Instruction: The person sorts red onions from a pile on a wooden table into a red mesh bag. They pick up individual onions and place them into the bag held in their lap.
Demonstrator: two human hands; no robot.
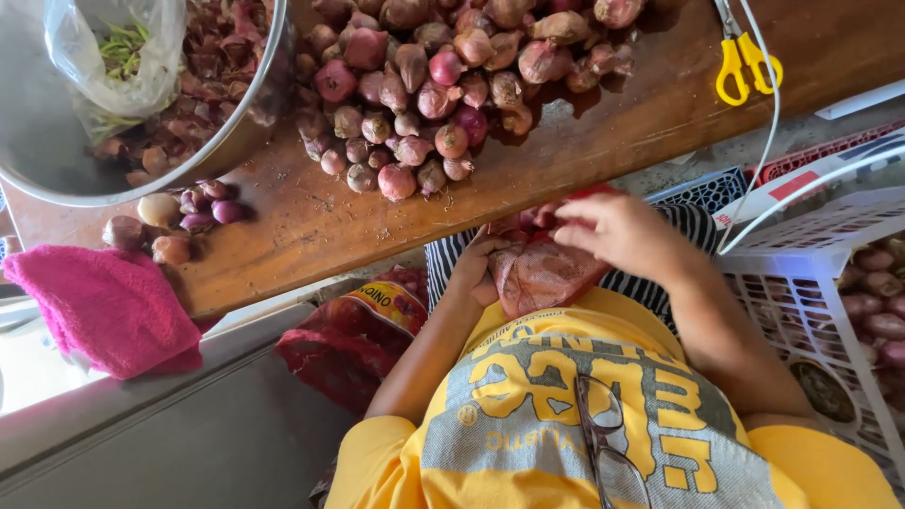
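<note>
The person is holding a thin plastic bag [542, 275] of shallots just above the lap, right at the near edge of the table [311, 221]. The view is looking down over the chest, so the picture is turned about: the hand showing on the right side of the frame is the left hand [622, 231], and the one nearer the middle is the right hand [476, 269].

The right hand is sitting under the bag's side, its fingers [490, 250] curling closed on the plastic and bearing it. The left hand is lying over the bag's top end, fingers half bent and pinching at the bag's mouth, so it is the nearer hand to the opening. The bag is running lengthwise from the belly up toward the table edge.

Beyond the bag, a heap of shallots [424, 85] is lying on the table, well apart from both hands. A steel bowl [57, 170], a pink cloth [104, 306], yellow scissors [745, 66] and a white basket [811, 273] are standing around.
</note>
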